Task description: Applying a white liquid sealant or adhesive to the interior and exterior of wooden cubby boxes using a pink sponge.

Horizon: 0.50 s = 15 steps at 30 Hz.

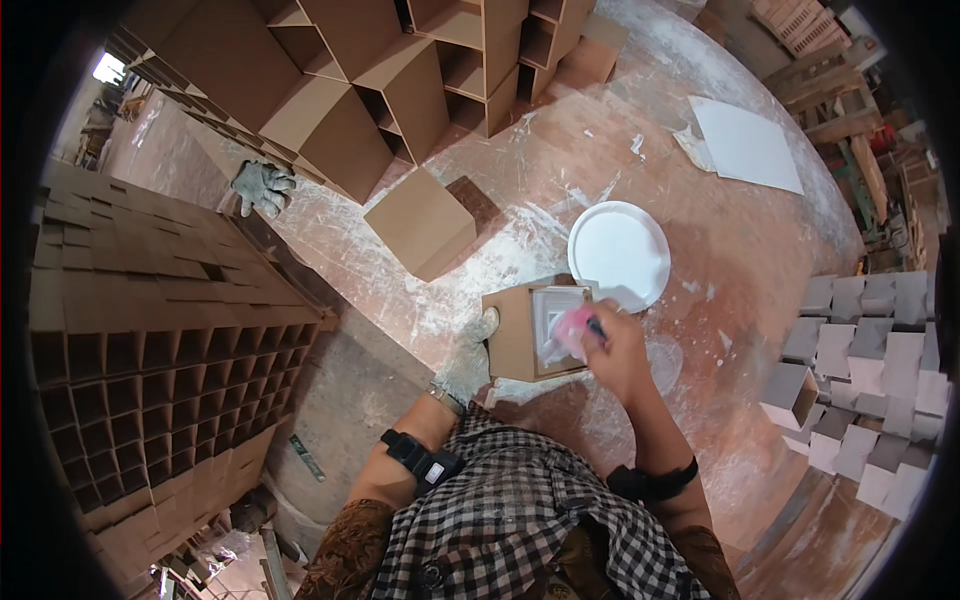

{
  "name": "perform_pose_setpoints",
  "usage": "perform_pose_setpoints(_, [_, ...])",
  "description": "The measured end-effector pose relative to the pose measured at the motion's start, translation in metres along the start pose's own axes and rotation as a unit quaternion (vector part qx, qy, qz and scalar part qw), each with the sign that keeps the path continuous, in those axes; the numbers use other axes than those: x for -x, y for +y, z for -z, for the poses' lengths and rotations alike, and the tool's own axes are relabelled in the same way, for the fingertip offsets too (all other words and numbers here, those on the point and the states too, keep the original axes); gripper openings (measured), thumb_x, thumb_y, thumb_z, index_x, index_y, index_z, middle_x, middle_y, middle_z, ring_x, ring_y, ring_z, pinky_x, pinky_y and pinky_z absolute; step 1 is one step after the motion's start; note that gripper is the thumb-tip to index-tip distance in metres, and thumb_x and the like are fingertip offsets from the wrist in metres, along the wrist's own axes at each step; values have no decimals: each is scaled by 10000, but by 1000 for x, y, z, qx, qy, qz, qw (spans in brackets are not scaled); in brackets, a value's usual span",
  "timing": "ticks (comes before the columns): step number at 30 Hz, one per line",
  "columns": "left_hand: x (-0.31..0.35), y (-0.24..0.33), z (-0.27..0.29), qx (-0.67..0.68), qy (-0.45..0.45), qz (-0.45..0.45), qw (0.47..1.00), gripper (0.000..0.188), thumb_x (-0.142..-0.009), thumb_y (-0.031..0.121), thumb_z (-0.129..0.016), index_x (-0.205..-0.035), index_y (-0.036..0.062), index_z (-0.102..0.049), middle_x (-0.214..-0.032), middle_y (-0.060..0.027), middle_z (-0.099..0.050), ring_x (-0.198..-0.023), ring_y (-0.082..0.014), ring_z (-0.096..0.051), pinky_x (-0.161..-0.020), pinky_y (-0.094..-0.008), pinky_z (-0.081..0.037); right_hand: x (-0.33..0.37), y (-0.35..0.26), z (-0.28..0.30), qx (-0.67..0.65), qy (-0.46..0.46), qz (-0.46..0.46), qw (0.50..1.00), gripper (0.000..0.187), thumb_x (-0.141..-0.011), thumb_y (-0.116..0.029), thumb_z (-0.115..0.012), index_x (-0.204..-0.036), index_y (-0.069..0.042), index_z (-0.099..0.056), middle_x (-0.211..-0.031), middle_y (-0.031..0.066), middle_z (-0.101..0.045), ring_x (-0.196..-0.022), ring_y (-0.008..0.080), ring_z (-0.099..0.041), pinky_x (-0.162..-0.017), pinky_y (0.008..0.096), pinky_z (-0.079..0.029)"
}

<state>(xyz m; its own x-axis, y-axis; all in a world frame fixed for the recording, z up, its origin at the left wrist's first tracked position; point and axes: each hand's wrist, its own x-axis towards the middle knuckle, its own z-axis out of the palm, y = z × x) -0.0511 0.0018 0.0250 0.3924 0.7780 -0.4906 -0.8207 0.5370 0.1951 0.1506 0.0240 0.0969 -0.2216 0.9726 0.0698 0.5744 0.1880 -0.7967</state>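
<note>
Dusty workshop floor (760, 250), streaked white. Brown box (530, 330) at the centre, gripped on its left side by the gloved left hand (468, 362). Right hand (612, 350) closed around a pink sponge (572, 330), pressed on the box's white-coated face. White round tray (620, 252) just beyond. Stacked boxes (150, 330) left, painted grey boxes (860, 380) right.

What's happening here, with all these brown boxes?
A person holds a small brown box steady with a gloved left hand and presses a pink sponge to its whitened face with the bare right hand. A round white dish sits just beyond on the dusty floor. Stacks of brown boxes stand on the left, grey-white ones on the right.
</note>
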Motion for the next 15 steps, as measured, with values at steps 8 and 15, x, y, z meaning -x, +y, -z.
perform_pose_setpoints(8, [-2, 4, 1, -63, 1, 0, 998, 481, -833, 255, -593, -1232, 24, -454, -1203, -164, -511, -1069, -289, -523, -941, -434, -429, -15, -17, -32, -31, 127, -99, 986, 208, -711, -25, -589, -916, 8, -596, -765, 174, -579, -731, 319, -569, -674, 372, -449])
perform_pose_setpoints(15, [-9, 3, 23, -60, 21, 11, 998, 508, -825, 278, -595, -1238, 24, -444, -1199, -165, -514, -1068, -289, -524, -938, -421, -433, -14, -27, -23, -37, 40, 65, 996, 338, -619, 55, -541, -946, -15, -593, -871, 133, -572, -773, 299, -562, -672, 349, -443])
